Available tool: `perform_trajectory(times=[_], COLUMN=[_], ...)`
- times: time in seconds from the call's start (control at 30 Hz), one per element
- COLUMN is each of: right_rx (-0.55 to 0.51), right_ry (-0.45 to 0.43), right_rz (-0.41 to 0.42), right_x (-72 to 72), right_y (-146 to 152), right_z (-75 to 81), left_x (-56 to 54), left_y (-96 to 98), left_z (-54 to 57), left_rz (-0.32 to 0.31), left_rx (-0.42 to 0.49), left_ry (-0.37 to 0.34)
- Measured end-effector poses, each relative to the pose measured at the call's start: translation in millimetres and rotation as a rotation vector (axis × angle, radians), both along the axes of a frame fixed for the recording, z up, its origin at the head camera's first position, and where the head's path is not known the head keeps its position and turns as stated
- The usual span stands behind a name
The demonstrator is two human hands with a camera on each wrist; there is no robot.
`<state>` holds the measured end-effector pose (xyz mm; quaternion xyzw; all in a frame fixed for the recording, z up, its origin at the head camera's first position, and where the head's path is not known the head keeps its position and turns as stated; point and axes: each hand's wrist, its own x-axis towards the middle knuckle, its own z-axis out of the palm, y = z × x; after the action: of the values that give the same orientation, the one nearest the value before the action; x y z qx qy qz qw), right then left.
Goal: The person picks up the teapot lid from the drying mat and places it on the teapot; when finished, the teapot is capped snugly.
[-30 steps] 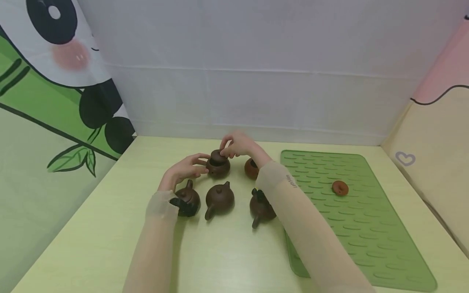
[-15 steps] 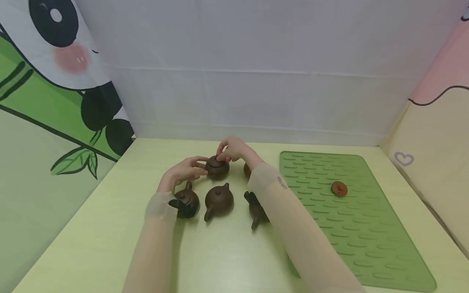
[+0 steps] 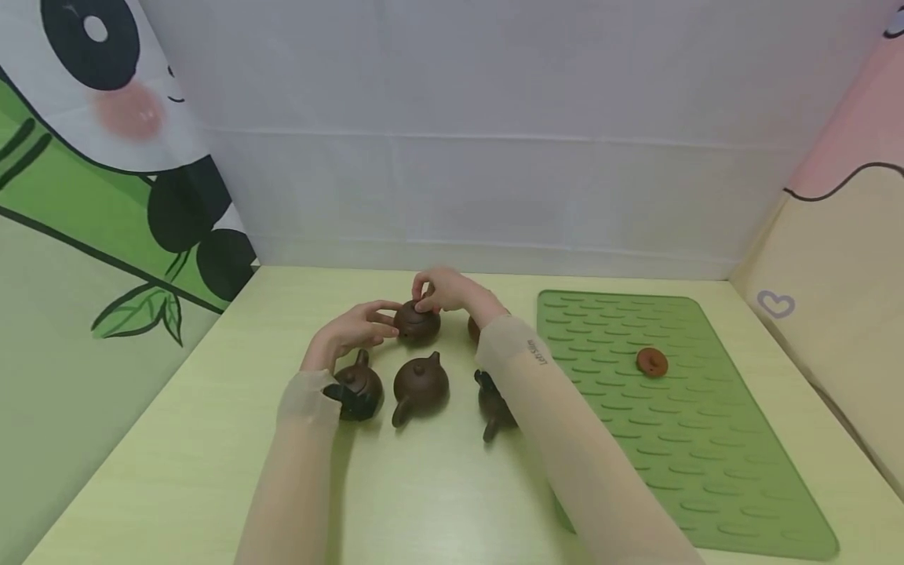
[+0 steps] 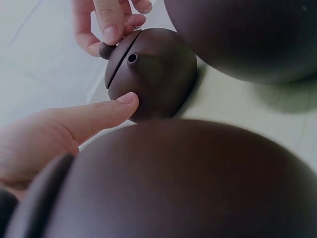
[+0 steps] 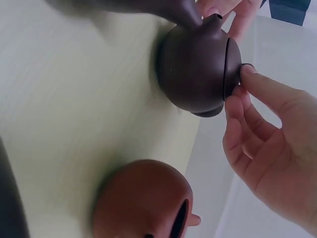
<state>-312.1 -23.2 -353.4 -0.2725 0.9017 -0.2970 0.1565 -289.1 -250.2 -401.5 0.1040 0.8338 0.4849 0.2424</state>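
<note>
At the back of the group stands a small dark brown teapot (image 3: 417,326) with its lid (image 4: 120,62) seated on it. My right hand (image 3: 450,290) pinches the lid's knob (image 4: 105,50) between thumb and fingers. From the left, my left hand (image 3: 353,328) holds the pot's side; in the left wrist view its thumb lies below the spout, and its other fingers are hidden there. An orange-brown teapot (image 5: 141,198) without a lid sits to the right, largely covered by the right arm in the head view.
Nearer stand more dark lidded teapots: one under the left wrist (image 3: 363,384), one in the middle (image 3: 421,383), one partly behind the right sleeve (image 3: 497,408). On the right a green ridged mat (image 3: 734,471) bears an orange-brown lid (image 3: 652,362). White cloth (image 3: 494,196) hangs behind.
My right hand has lowered the tilted lid onto the dark teapot, where it now sits level in the opening. The left hand has stayed at the pot's side.
</note>
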Motion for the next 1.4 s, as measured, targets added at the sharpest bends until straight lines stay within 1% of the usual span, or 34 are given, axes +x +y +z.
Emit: perform_trajectory(times=[0.13,0.47,0.57,0.7,0.8,0.9,1.03,1.13,1.23,1.4], right_rx=[0.024,0.019,0.04,0.068,0.074,0.053,-0.009,-0.062,-0.109,-0.144], right_ry=[-0.004,-0.005,-0.004,0.004,0.0,0.006,0.059,0.097,0.105,0.124], right_rz=[0.028,0.036,0.041,0.032,0.013,-0.003,-0.01,-0.018,-0.032,-0.071], right_x=[0.4,-2.9,-3.0,-2.2,0.8,4.4,7.9,10.7,15.9,28.7], right_y=[0,1,4,14,26,42,68,89,110,144], right_z=[2.7,1.7,5.7,15.9,25.9,35.6,43.7,46.4,48.3,46.2], left_x=[0.9,2.8,3.4,4.0,4.2,4.0,3.3,2.6,2.2,3.3], left_y=[-0.3,-1.9,-2.3,-2.3,-2.2,-1.8,-1.3,-0.9,-0.3,0.3], left_z=[0.2,2.1,3.0,3.6,3.6,3.7,4.1,4.4,5.0,4.6], left_rz=[-0.002,-0.015,-0.012,-0.006,-0.007,-0.002,0.004,0.009,0.01,-0.007], left_rx=[-0.003,-0.014,-0.01,-0.01,-0.011,-0.011,-0.009,-0.005,-0.007,-0.017], left_ry=[0.003,0.011,0.007,0.01,0.012,0.006,-0.003,-0.01,-0.012,-0.008])
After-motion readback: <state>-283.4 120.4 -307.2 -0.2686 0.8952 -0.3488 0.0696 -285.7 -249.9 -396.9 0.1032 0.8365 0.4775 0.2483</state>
